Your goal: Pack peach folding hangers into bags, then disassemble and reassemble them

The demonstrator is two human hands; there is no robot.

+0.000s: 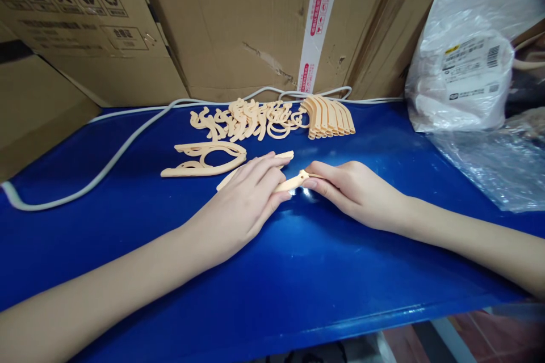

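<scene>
Between my hands is a beige plastic folding hanger (292, 184), lying just above the blue table. My left hand (251, 193) is closed over its arms and covers most of them. At its jointed end, my right hand (361, 193) pinches a thin beige part, mostly hidden by the thumb and fingers. Left of my hands lies another folded hanger (204, 170) with its arms side by side. Farther back are a loose pile of curved hook pieces (247, 119) and a neat row of hanger arms (327, 116).
Cardboard boxes (238, 22) stand along the back of the blue table (272, 283). A white cable (128, 147) runs across the back and left side. At the right are a plastic-wrapped package (464, 79) and a clear plastic sheet (498, 164).
</scene>
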